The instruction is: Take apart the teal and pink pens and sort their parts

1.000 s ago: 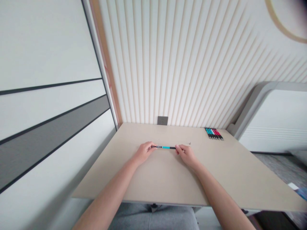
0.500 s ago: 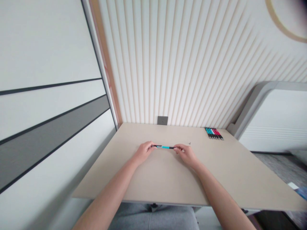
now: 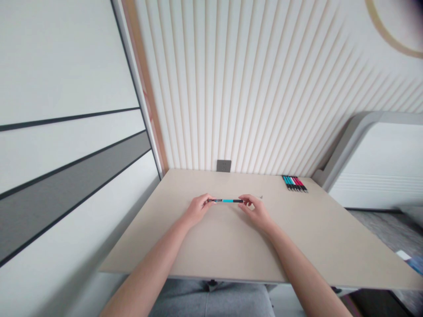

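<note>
A slim black pen with a turquoise barrel section (image 3: 225,200) lies level above the tabletop, running left to right. My left hand (image 3: 198,210) pinches its left end between fingertips and thumb. My right hand (image 3: 257,212) is at the pen's right end, its thumb and fingers spread apart around the tip. I cannot tell whether they touch the pen. The pale beige table (image 3: 231,251) lies under both hands.
A neat row of several pens in turquoise, pink and red (image 3: 294,183) lies at the table's far right edge. A grey wall socket (image 3: 224,166) sits above the back edge. A white cabinet (image 3: 373,167) stands to the right, and a grey seat (image 3: 211,301) lies below the near edge.
My right hand's fingers have spread apart at the pen's right end, where they earlier pinched it. The pen has risen slightly in the view, and my left hand keeps hold of it.
</note>
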### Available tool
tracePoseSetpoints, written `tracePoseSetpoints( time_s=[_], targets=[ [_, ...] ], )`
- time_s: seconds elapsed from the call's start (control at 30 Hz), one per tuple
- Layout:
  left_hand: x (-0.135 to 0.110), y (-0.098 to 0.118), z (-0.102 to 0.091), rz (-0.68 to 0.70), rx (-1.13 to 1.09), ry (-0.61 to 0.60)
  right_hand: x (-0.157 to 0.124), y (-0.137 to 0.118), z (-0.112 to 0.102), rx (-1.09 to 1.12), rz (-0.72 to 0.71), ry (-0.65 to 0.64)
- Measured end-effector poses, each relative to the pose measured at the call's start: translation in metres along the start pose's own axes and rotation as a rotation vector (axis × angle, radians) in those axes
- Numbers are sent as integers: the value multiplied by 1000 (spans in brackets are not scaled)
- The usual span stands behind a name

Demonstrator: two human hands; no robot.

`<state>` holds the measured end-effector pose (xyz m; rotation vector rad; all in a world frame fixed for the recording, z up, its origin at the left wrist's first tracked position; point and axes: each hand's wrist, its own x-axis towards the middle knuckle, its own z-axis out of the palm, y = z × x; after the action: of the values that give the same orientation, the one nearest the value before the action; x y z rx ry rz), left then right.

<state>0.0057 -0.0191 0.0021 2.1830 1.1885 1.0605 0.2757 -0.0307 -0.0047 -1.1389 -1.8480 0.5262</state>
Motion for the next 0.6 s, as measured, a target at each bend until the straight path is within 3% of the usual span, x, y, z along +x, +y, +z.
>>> tracePoseSetpoints(
  time_s=[0.6],
  targets=[
    [-1, -3, 2, 131, 55, -43, -2, 2, -3, -172, -84, -112]
  ],
)
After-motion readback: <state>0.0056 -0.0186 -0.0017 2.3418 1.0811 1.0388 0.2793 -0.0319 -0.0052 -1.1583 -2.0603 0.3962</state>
